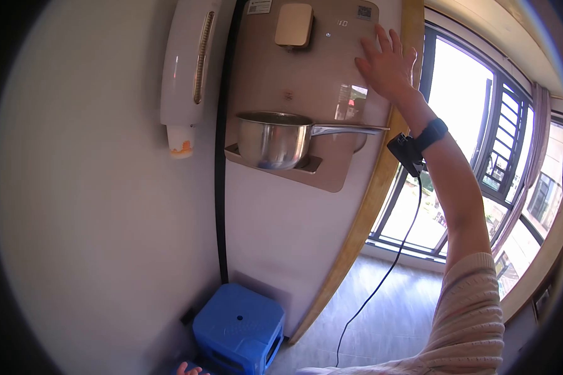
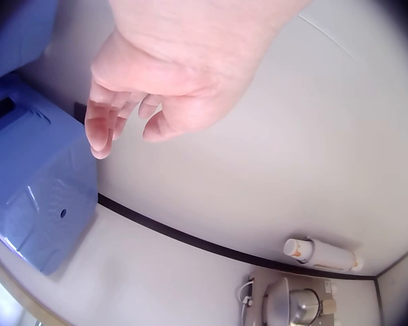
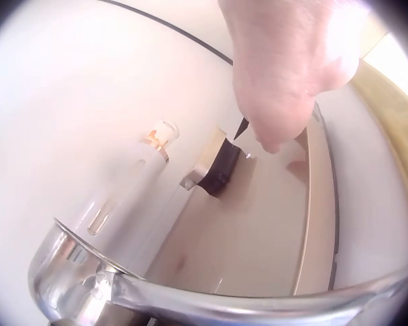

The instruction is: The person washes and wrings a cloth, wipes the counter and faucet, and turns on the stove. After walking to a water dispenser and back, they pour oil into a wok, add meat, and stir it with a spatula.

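A steel saucepan (image 1: 274, 142) stands upright on the drip tray (image 1: 313, 167) of a wall-mounted water dispenser (image 1: 319, 81), its long handle pointing right. Above the pan juts the dispenser's gold spout block (image 1: 294, 25), with lit digits on the panel beside it. My right hand (image 1: 386, 65) is raised over the panel's upper right edge, fingers spread and holding nothing. In the right wrist view, the same hand (image 3: 279, 81) overlaps the panel's edge. My left hand (image 2: 183, 68) hangs low by a blue plastic stool (image 2: 44, 183), fingers loosely bent around nothing; only its fingertips show in the head view.
A white tube-shaped cup holder (image 1: 184, 69) with a paper cup at its lower end is fixed to the left wall. Against the wall below stands the blue stool (image 1: 239, 319). A black cable (image 1: 381, 281) hangs from the right wrist camera, with windows (image 1: 463, 87) behind that arm.
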The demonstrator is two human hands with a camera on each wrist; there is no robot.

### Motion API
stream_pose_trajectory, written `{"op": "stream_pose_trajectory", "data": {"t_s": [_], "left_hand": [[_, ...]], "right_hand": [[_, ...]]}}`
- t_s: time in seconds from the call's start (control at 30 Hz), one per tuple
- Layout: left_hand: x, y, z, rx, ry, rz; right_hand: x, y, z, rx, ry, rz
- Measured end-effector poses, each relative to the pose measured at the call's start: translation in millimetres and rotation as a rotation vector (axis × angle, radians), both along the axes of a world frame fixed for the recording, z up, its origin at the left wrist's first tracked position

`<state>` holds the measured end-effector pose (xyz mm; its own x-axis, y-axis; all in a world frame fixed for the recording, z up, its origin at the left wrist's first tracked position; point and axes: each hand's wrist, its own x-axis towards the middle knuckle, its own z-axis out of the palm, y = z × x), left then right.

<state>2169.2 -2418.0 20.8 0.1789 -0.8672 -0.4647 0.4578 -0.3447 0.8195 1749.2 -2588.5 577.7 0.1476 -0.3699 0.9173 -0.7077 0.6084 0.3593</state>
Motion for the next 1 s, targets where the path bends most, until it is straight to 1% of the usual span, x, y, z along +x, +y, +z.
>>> {"op": "stream_pose_trajectory", "data": {"t_s": [0.1,0.17,0.23,0.3,0.33,0.4,0.43,0.47,0.5,0.53,0.57,0.6,0.63,0.67,0.7,0.73,0.77,0.8,0.83,0.87,0.9,0.93,0.97,1.0], "left_hand": [[-3.5,21.0,-6.6,0.005,0.014,0.095],[-6.5,35.7,-9.4,-0.011,-0.013,0.117],[-21.6,48.1,-4.3,-0.030,-0.034,0.149],[-41.4,64.5,5.9,-0.045,-0.003,0.242],[-48.5,71.3,-0.6,-0.037,-0.002,0.273],[-56.6,81.5,-37.9,-0.259,-0.496,0.110],[-72.7,98.4,-59.8,-0.319,-0.741,0.054],[-98.9,96.7,-56.3,-0.121,0.042,0.425],[-119.8,111.4,-43.9,-0.117,0.055,0.440],[-139.5,121.0,-41.0,-0.138,0.120,0.482],[-165.9,130.9,-36.3,-0.119,0.061,0.508],[-182.9,148.2,-27.5,-0.045,0.119,0.548],[-195.0,169.5,-23.2,0.018,0.052,0.530],[-208.4,191.6,-18.1,0.056,0.050,0.609],[-218.3,216.0,-17.7,0.077,0.043,0.646],[-226.1,239.2,-27.8,0.103,0.045,0.731],[-233.0,265.7,-38.8,0.124,0.027,0.777],[-239.1,287.9,-47.3,0.140,0.010,0.810],[-247.4,308.8,-46.8,0.143,0.008,0.837],[-257.5,329.5,-41.5,0.169,0.002,0.918],[-265.3,348.1,-37.3,0.194,-0.004,0.997],[-273.1,363.5,-37.2,0.191,-0.009,1.016],[-284.2,378.3,-40.2,0.163,0.001,1.092],[-295.1,393.9,-43.3,0.137,0.014,1.164]], "right_hand": [[-9.3,-4.0,-2.5,-0.011,0.059,0.059],[-18.9,-7.7,0.1,-0.019,0.097,0.086],[-24.3,-8.3,3.8,-0.035,0.141,0.122],[-23.2,-1.2,4.1,-0.002,0.156,0.099],[-27.3,3.2,4.3,0.002,0.159,0.130],[-28.2,11.2,-4.8,-0.032,0.120,0.217],[-38.4,14.8,-13.9,-0.084,0.223,0.299],[-45.3,20.0,-25.2,-0.084,0.285,0.573],[-50.7,29.5,-36.6,-0.060,0.401,0.841],[-47.4,45.4,-58.3,-0.014,0.471,0.898],[-47.6,61.7,-77.8,0.181,0.436,1.034],[-46.7,69.6,-116.8,0.376,0.338,1.192],[-45.3,72.9,-148.4,0.518,0.459,1.254],[-39.0,75.7,-177.2,0.629,0.598,1.286],[-18.1,98.6,-216.4,0.878,0.315,1.620],[7.0,119.6,-232.7,0.851,0.444,1.558],[14.6,120.2,-253.9,1.015,0.328,1.620],[16.5,113.0,-285.7,1.181,0.208,1.655],[16.2,100.9,-324.0,1.260,0.056,1.860],[17.4,93.1,-360.0,1.338,-0.107,2.055],[18.4,97.1,-390.3,1.507,-0.372,2.026],[23.7,104.6,-409.4,1.663,-0.645,1.967],[31.9,118.0,-415.9,1.664,-0.637,1.990],[37.6,136.5,-421.6,1.640,-0.289,1.900]]}}
